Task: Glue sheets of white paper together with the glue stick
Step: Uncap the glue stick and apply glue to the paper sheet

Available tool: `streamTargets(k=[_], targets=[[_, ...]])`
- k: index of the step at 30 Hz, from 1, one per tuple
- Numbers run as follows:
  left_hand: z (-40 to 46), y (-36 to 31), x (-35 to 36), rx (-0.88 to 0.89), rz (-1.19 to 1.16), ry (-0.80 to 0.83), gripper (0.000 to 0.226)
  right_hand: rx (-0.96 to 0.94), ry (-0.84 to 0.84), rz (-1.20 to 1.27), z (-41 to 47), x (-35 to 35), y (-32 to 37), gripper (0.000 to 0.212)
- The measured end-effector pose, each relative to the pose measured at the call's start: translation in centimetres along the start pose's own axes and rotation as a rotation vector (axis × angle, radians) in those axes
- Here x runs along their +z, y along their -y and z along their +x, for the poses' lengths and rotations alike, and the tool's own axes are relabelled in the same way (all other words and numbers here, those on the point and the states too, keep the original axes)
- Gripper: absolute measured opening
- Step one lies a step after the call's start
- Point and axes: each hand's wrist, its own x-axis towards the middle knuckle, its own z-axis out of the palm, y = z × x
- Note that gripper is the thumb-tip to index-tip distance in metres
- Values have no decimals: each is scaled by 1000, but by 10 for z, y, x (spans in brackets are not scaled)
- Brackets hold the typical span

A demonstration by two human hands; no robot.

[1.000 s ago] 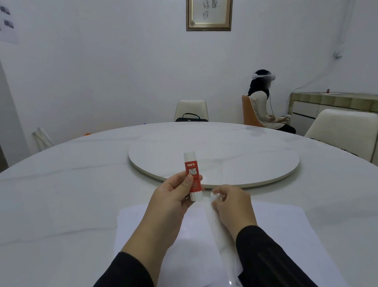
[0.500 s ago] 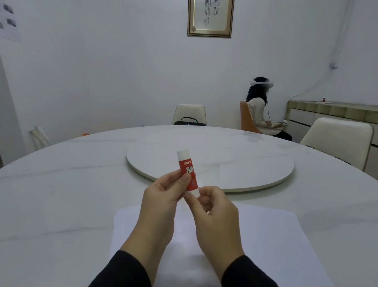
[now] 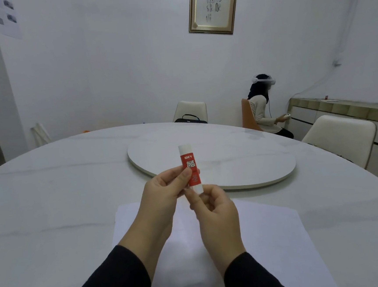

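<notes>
Glue stick (image 3: 190,168), upright above white paper (image 3: 266,232) on table (image 3: 51,201): light, rigid, probably smooth; left hand (image 3: 165,198) pinches its barrel, right hand (image 3: 214,212) pinches its white lower end.

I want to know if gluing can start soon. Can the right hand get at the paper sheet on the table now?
Probably yes. The paper lies flat just below the right hand with nothing between them, but its grip is on the glue stick, also held by the left hand.
</notes>
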Motion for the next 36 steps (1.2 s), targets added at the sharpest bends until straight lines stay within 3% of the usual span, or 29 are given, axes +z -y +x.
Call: streamTargets(k=[1,3,7,8,10,13,15,17,20,21,24,27,30,32,36], targets=[[-1,1,1,-6,6,-5,41,-84,-35,-94,0,1,-2,16],[-1,0,2,-8,12,16,40,-75,-1,-88,-3,3,0,25],[-5,-3,6,-37,-2,101,39,400,259,654,-1,5,11,42],[-5,-3,5,-36,-3,96,37,428,272,659,-1,5,10,46],[-3,-2,4,-12,2,62,31,352,198,419,-1,4,7,54],[-2,-2,2,-5,-5,28,29,15,50,27,-2,4,6,39],[-3,-1,3,-7,-16,42,30,-79,30,-44,-2,3,4,30],[-4,-2,4,1,-13,70,34,30,117,145,-4,3,9,35],[-5,-4,6,-42,-39,97,38,370,359,670,-2,4,14,55],[-6,-5,6,-50,-41,100,39,411,386,716,-1,3,13,59],[-4,-3,6,-16,-17,67,36,393,255,561,1,1,8,59],[-4,-3,6,12,-19,40,35,162,83,238,0,0,7,48],[-3,-4,4,16,-37,44,36,47,43,84,-1,1,4,41],[-3,-4,3,17,-33,62,33,111,106,193,-3,2,8,38],[-3,-3,5,-8,-32,72,26,440,292,626,1,0,12,56]])
